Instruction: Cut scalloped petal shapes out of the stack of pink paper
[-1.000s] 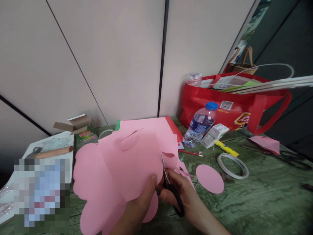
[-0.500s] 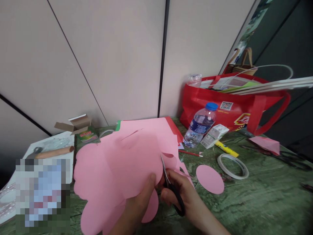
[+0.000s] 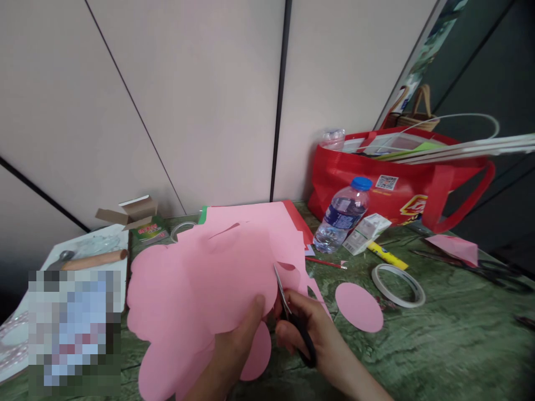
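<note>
I see an open box (image 3: pixel 149 229) on the left. Then comes the pink paper (image 3: pixel 234 273), over more sheets (image 3: pixel 254 213) on the table (image 3: pixel 463 340). The left hand (image 3: pixel 241 337) holds it, thumb on top. The right hand (image 3: pixel 315 320) grips scissors (image 3: pixel 306 344) at the paper's right edge. Farther right sit a bottle (image 3: pixel 343 217), a pink oval (image 3: pixel 359 307) and tape (image 3: pixel 378 281).
</note>
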The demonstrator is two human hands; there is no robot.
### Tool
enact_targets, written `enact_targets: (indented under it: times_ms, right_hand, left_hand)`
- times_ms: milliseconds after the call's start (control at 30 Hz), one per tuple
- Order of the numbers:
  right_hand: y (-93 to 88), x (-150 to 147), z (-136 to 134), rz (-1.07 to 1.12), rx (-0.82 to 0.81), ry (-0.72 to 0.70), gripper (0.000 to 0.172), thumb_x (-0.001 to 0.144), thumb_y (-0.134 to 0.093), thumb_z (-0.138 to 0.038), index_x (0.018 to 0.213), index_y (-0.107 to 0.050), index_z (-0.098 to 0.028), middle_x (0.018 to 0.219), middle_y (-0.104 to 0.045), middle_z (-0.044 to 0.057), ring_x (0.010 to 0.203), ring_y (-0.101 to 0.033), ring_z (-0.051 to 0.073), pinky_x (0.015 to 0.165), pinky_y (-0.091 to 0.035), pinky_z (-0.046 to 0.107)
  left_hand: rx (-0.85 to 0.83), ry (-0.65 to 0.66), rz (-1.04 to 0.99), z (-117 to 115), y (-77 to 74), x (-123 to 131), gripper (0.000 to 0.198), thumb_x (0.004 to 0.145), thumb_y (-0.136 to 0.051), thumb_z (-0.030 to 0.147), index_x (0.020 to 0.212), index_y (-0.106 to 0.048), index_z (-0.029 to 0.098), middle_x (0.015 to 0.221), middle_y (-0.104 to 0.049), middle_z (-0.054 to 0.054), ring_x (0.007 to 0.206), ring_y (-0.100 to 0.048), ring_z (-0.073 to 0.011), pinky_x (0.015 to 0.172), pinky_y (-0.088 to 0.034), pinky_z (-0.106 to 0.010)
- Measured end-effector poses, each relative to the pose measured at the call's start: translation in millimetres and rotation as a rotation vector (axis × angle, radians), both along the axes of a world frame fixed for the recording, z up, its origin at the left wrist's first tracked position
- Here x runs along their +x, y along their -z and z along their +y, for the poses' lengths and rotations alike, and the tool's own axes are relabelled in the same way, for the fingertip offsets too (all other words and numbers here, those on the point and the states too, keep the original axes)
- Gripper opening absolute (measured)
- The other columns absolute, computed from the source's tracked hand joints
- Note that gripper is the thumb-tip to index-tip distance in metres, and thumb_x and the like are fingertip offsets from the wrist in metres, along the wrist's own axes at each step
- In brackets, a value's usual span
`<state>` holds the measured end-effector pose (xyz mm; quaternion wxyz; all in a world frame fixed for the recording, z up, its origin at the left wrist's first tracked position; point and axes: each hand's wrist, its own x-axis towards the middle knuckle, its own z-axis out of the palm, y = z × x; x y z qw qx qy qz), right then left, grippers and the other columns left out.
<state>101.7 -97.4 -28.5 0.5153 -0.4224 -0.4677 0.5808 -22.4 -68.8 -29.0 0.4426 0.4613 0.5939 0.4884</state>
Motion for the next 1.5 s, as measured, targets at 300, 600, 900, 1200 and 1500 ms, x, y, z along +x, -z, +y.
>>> enact_targets:
  times_ms: [300,600,900,1200,1500]
  right_hand:
    - [1.7,0,0,0.010,0.020,-0.021,0.039,0.070,-0.065,-0.053,0.070,-0.048,-0.018,0.056,-0.045,-0.006,0.040,-0.037,0.005,0.037,-0.031,0.017]
    - [4.1,-1,0,-0.048,0.003,0.001,0.037,0.072,-0.062,-0.052,0.069,-0.047,-0.019,0.053,-0.043,-0.007,0.037,-0.037,0.005,0.033,-0.029,0.017]
    - [4.7,-3,1,0.009,-0.021,-0.025,0.039,0.069,-0.065,-0.052,0.069,-0.046,-0.019,0.056,-0.043,-0.007,0.036,-0.035,0.004,0.034,-0.031,0.018]
    - [9.0,-1,1,0.056,-0.025,-0.059,0.038,0.066,-0.070,-0.050,0.071,-0.049,-0.019,0.061,-0.045,-0.005,0.045,-0.040,0.008,0.040,-0.033,0.019]
    - [-2.7,2,2,0.025,0.056,-0.043,0.041,0.065,-0.070,-0.053,0.070,-0.052,-0.017,0.063,-0.042,-0.004,0.056,-0.034,0.010,0.051,-0.030,0.022]
  left_hand:
    - [-0.005,-0.015,-0.136,1,2.8,1,0.025,0.061,-0.066,0.043,0.063,-0.060,0.020,0.073,-0.068,-0.008,0.076,-0.062,-0.0250,0.079,-0.046,-0.040]
    - [-0.045,0.012,-0.083,3,3.1,-4,0.029,0.061,-0.066,0.045,0.068,-0.063,0.017,0.075,-0.069,-0.010,0.079,-0.063,-0.0271,0.075,-0.049,-0.041]
    - [0.000,-0.005,-0.108,3,-7.5,0,0.026,0.060,-0.068,0.043,0.065,-0.062,0.018,0.071,-0.069,-0.007,0.076,-0.064,-0.0250,0.073,-0.050,-0.036]
    - [-0.077,0.006,0.074,-1,-12.2,2,0.030,0.061,-0.064,0.049,0.052,-0.058,0.021,0.061,-0.064,-0.006,0.070,-0.062,-0.0273,0.083,-0.043,-0.046]
    - [-0.002,-0.016,0.023,-2,-10.5,6,0.026,0.059,-0.067,0.044,0.054,-0.058,0.021,0.058,-0.060,-0.004,0.078,-0.063,-0.0271,0.085,-0.046,-0.045]
